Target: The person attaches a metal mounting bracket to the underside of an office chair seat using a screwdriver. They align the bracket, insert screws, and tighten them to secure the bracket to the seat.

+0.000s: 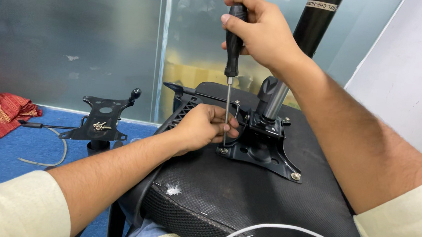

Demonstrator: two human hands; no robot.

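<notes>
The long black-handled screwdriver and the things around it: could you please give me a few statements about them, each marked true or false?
1. The right hand grips the handle of the long black-handled screwdriver. True.
2. The left hand lies flat on the blue floor. False: its fingers steady the screwdriver's shaft, low near the tip.
3. The screwdriver tip sits at a corner screw of the black metal mounting plate. True.
4. The plate lies on a red wooden board. False: it sits on the black mesh-edged chair seat.
5. A second black metal plate stands on the floor to the left. True.
</notes>
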